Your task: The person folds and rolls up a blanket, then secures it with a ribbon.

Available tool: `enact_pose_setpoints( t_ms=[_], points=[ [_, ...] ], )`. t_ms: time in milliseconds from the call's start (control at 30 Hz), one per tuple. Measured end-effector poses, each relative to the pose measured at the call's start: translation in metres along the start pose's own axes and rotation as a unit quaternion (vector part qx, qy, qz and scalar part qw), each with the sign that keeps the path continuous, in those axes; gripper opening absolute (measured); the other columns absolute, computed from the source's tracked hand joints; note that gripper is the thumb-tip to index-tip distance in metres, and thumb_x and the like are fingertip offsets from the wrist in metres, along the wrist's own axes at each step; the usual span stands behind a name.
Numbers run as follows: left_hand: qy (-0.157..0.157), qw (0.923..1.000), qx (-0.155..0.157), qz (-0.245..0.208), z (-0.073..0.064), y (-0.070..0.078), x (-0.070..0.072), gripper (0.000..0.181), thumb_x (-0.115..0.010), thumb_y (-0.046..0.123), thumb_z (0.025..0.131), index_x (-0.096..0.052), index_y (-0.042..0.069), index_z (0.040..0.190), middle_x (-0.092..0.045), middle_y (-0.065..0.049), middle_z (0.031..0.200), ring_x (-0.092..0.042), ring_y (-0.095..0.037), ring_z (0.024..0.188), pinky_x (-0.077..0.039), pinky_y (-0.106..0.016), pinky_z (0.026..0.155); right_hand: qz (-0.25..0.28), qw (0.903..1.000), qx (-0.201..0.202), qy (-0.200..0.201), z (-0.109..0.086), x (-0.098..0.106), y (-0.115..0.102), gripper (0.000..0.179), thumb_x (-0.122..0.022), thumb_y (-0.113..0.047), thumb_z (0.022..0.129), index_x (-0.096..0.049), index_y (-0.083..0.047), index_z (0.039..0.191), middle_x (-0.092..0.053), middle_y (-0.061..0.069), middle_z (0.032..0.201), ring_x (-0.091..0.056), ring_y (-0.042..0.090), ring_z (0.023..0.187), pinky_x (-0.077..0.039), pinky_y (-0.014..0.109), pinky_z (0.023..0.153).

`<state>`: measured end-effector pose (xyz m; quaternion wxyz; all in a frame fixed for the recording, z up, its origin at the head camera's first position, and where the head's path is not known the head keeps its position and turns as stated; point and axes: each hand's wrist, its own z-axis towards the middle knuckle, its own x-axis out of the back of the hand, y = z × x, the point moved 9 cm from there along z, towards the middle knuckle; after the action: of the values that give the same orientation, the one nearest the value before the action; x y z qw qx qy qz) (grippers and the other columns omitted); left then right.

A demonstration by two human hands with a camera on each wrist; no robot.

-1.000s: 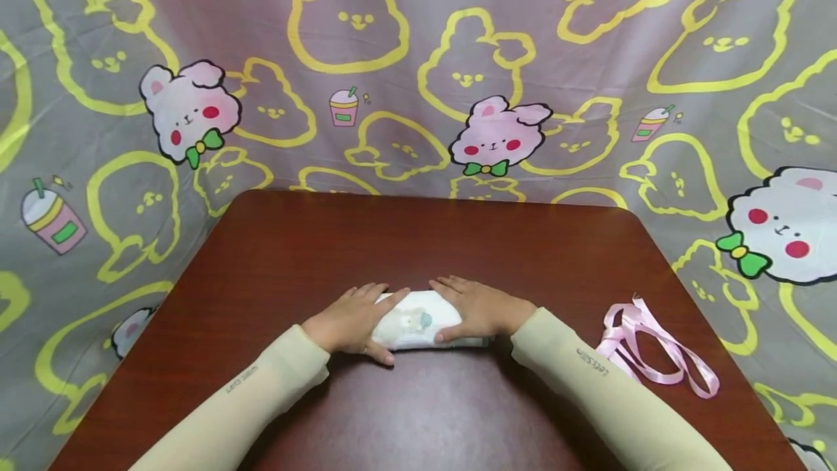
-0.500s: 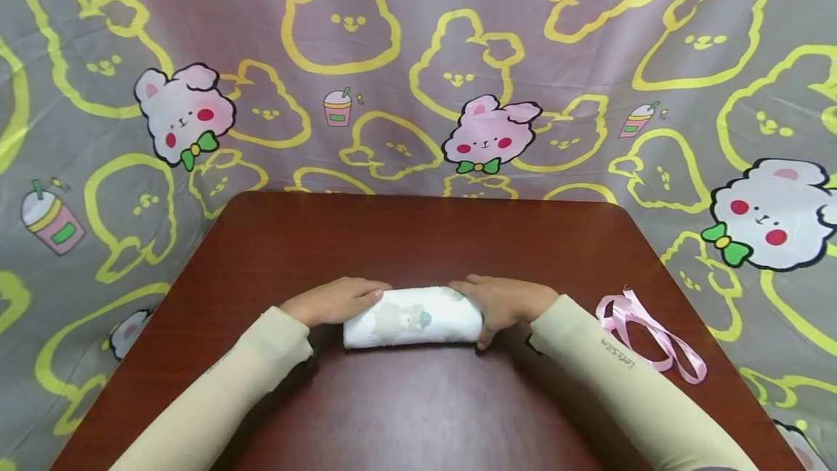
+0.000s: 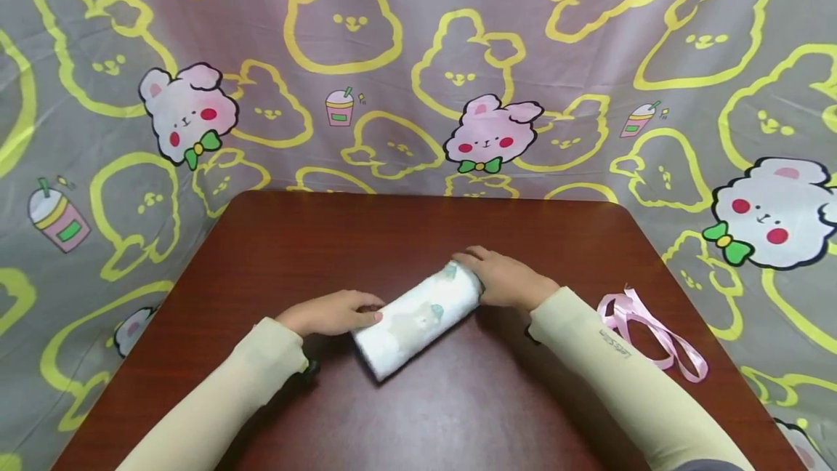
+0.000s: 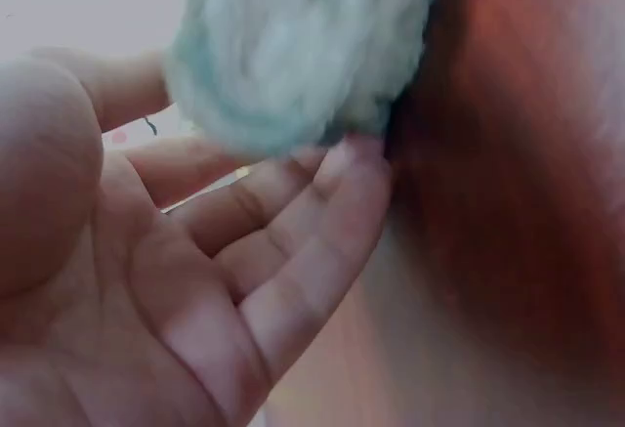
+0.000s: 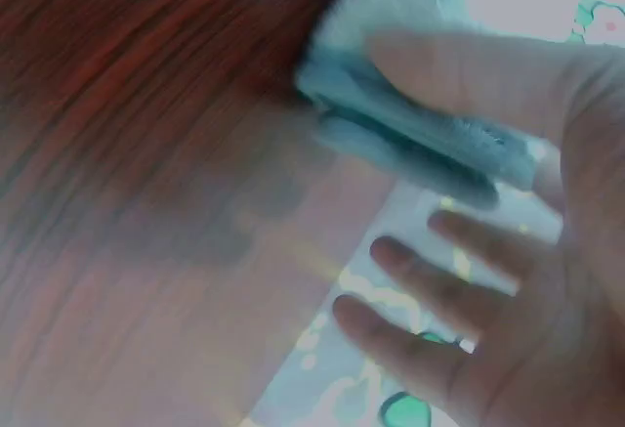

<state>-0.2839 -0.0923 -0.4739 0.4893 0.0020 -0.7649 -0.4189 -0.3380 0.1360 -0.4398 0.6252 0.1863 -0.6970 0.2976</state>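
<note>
Near the middle of the dark red-brown table [image 3: 418, 420], a rolled white towel [image 3: 421, 320] with a pale printed figure lies aslant, its long axis running from near left to far right. The left hand [image 3: 333, 313] is at the near-left end, reaching in from the far-left side: its thumb lies on top, while its fingers curve loosely about the far and lower sides of the coiled end, seen in the left wrist view. The right hand [image 3: 510, 280] is at the far-right end; in the right wrist view the thumb lies over the towel opposite the index finger, and the other three fingers stand spread apart from it. Whether the whole underside rests on the table cannot be told. Further right, well apart from the towel, lies a looped pink ribbon [image 3: 657, 336]; the right hand is the nearer to it. Any turning or shifting of the towel would appear to depend on this diagonal, one hand to each end.
</note>
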Motion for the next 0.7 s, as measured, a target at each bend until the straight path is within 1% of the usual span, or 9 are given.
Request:
enact_pose_setpoints(
  t_ms=[100,167,233,267,333,400,467,567,700],
  points=[
    [-0.009,0.999,0.006,-0.043,-0.006,0.001,-0.007,0.047,-0.055,0.037,0.099,-0.057,0.004,0.133,-0.064,-0.005,0.115,-0.059,-0.02,0.106,-0.046,-0.042,0.09,0.069,0.9969,-0.038,0.01,-0.001,0.003,0.016,0.069,-0.067,-0.008,0.083,-0.04,-0.009,0.147,-0.045,0.013,0.141,-0.052,0.027,0.117,-0.046,0.041,0.091],
    [-0.016,0.9965,0.018,-0.08,-0.01,0.0,-0.013,0.048,-0.058,0.037,0.098,-0.057,0.003,0.132,-0.065,-0.004,0.103,-0.062,-0.017,0.094,-0.049,-0.039,0.082,0.143,0.9873,-0.068,-0.001,-0.003,-0.001,0.026,0.058,-0.059,-0.008,0.089,-0.043,-0.006,0.144,-0.05,0.014,0.137,-0.056,0.026,0.112,-0.049,0.041,0.086],
    [-0.022,0.9922,0.032,-0.118,-0.014,0.0,-0.02,0.049,-0.06,0.036,0.097,-0.056,0.002,0.132,-0.064,-0.001,0.096,-0.064,-0.015,0.083,-0.051,-0.035,0.074,0.222,0.9698,-0.099,-0.016,-0.006,-0.007,0.034,0.046,-0.053,-0.014,0.098,-0.046,-0.003,0.141,-0.053,0.016,0.133,-0.06,0.027,0.106,-0.053,0.04,0.08],
    [-0.025,0.9894,0.036,-0.138,-0.015,0.0,-0.024,0.049,-0.061,0.035,0.097,-0.056,0.0,0.132,-0.064,-0.002,0.094,-0.064,-0.016,0.079,-0.052,-0.035,0.071,0.259,0.9583,-0.119,-0.024,-0.007,-0.011,0.038,0.044,-0.05,-0.02,0.101,-0.045,-0.003,0.141,-0.054,0.017,0.133,-0.062,0.026,0.103,-0.054,0.039,0.076],
    [-0.022,0.986,0.038,-0.161,-0.018,0.002,-0.027,0.049,-0.062,0.033,0.097,-0.056,-0.001,0.131,-0.065,-0.003,0.1,-0.065,-0.016,0.079,-0.053,-0.033,0.07,0.323,0.9331,-0.155,-0.035,-0.01,-0.02,0.044,0.051,-0.047,-0.035,0.103,-0.045,-0.002,0.142,-0.054,0.02,0.131,-0.065,0.027,0.096,-0.056,0.039,0.07],
    [-0.018,0.9841,0.034,-0.173,-0.02,0.005,-0.029,0.047,-0.062,0.03,0.097,-0.056,-0.003,0.13,-0.066,-0.004,0.104,-0.067,-0.016,0.08,-0.054,-0.032,0.071,0.372,0.9104,-0.177,-0.039,-0.01,-0.026,0.047,0.062,-0.047,-0.047,0.101,-0.043,-0.002,0.142,-0.052,0.021,0.132,-0.066,0.027,0.093,-0.056,0.04,0.069],
    [-0.014,0.9826,0.028,-0.183,-0.021,0.008,-0.03,0.047,-0.062,0.028,0.097,-0.057,-0.005,0.129,-0.067,-0.007,0.106,-0.067,-0.016,0.081,-0.054,-0.033,0.071,0.404,0.895,-0.184,-0.041,-0.008,-0.031,0.047,0.072,-0.05,-0.055,0.097,-0.042,-0.001,0.143,-0.051,0.022,0.134,-0.066,0.027,0.092,-0.056,0.041,0.069],
    [-0.009,0.9804,0.024,-0.195,-0.023,0.013,-0.032,0.046,-0.064,0.026,0.096,-0.057,-0.007,0.127,-0.068,-0.009,0.105,-0.068,-0.017,0.082,-0.055,-0.034,0.072,0.427,0.883,-0.192,-0.034,-0.004,-0.034,0.045,0.077,-0.057,-0.058,0.091,-0.045,0.0,0.14,-0.052,0.02,0.132,-0.066,0.027,0.09,-0.056,0.041,0.07],
    [-0.006,0.9761,0.024,-0.216,-0.023,0.018,-0.037,0.046,-0.066,0.025,0.095,-0.058,-0.008,0.126,-0.068,-0.009,0.103,-0.067,-0.017,0.083,-0.055,-0.034,0.072,0.434,0.8772,-0.206,-0.017,0.003,-0.037,0.047,0.077,-0.062,-0.058,0.088,-0.048,0.0,0.137,-0.056,0.016,0.123,-0.065,0.024,0.087,-0.056,0.039,0.07]
  ],
)
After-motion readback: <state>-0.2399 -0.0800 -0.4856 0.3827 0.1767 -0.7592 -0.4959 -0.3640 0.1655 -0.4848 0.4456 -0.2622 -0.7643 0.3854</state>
